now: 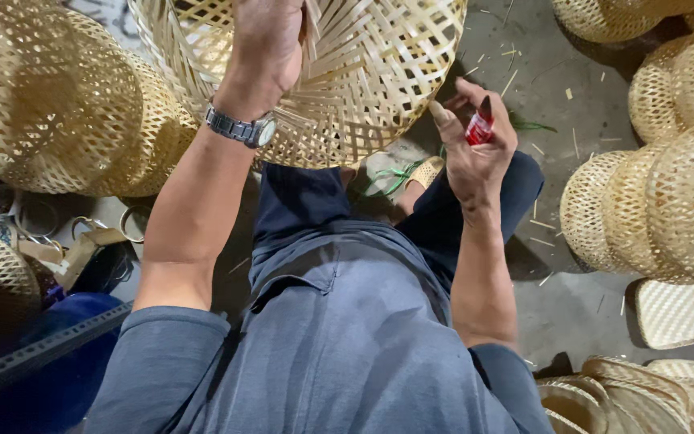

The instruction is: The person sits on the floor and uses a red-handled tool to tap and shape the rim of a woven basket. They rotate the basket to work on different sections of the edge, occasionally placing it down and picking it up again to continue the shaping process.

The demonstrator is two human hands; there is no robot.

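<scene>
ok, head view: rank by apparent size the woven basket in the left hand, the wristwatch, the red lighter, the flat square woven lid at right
1. woven basket, cropped at the top, nearest the camera
2. flat square woven lid
3. wristwatch
4. red lighter, partly hidden in the right hand

Watch versus lighter is close.

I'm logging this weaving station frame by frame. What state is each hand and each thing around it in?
left hand: gripping the woven basket's rim
right hand: closed around a red lighter, off the basket
woven basket: tilted, held up over the lap
red lighter: upright in the fist, no flame visible
wristwatch: strapped on the left wrist
finished baskets: nested on their sides on the floor
</scene>
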